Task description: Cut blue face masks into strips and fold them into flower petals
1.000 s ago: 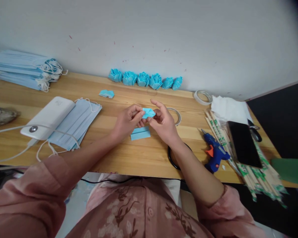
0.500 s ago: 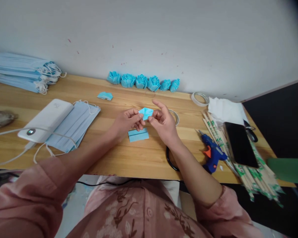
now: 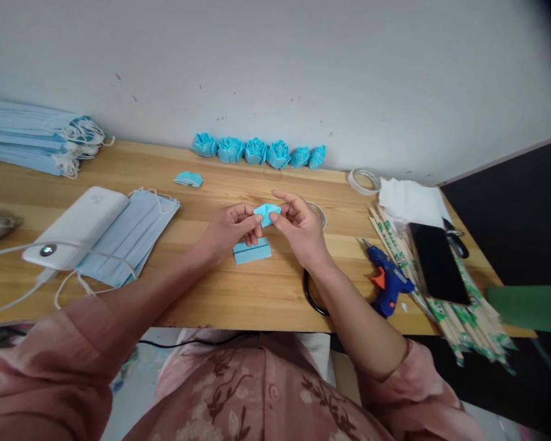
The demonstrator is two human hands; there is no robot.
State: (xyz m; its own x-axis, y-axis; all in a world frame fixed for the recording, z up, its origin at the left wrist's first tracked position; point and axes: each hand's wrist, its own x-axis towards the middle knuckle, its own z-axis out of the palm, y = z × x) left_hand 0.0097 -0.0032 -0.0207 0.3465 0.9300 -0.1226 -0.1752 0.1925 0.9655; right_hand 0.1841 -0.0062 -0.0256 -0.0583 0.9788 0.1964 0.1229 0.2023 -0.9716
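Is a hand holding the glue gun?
No, the glue gun lies on the table; the left hand and right hand hold a folded blue piece.

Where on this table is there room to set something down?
Bare wood shows between the rear mask pile and the small folded piece, and between the right hand and the glue gun. It's crowded around the phone and wrapped sticks.

Serving as a wooden desk (image 3: 257, 300), carrying six blue flowers (image 3: 256, 151) along the back, a blue strip (image 3: 253, 252), stacked masks (image 3: 22, 138), a glue gun (image 3: 389, 283), wrapped sticks (image 3: 463, 327).
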